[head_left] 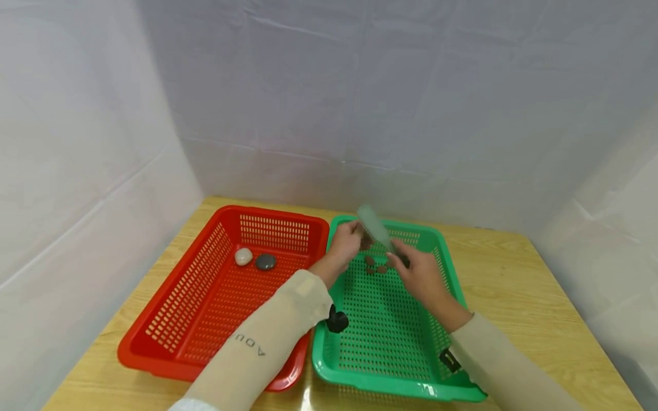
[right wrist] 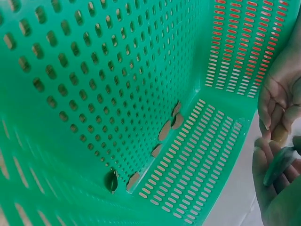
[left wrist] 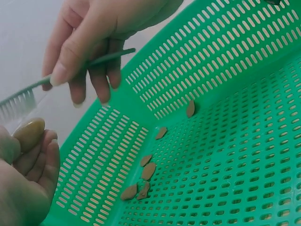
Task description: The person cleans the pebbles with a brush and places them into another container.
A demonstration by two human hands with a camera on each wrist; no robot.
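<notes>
Over the far end of the green basket (head_left: 396, 388), my left hand (head_left: 344, 246) holds a yellowish-brown pebble (left wrist: 29, 133) between thumb and fingers. My right hand (head_left: 421, 277) grips a green brush (head_left: 376, 228) by its handle, with the pale bristles (left wrist: 19, 106) pointing down toward the pebble. Whether bristles and pebble touch, I cannot tell. Several small flat brown pieces (head_left: 381, 269) lie on the basket floor below the hands. In the head view the pebble is mostly hidden by the brush and fingers.
A red basket (head_left: 169, 368) stands left of the green one, holding a white stone (head_left: 243, 256) and a dark grey stone (head_left: 265, 262). Both rest on a wooden table (head_left: 506, 285). White sheeting (head_left: 329, 114) hangs behind and at the sides.
</notes>
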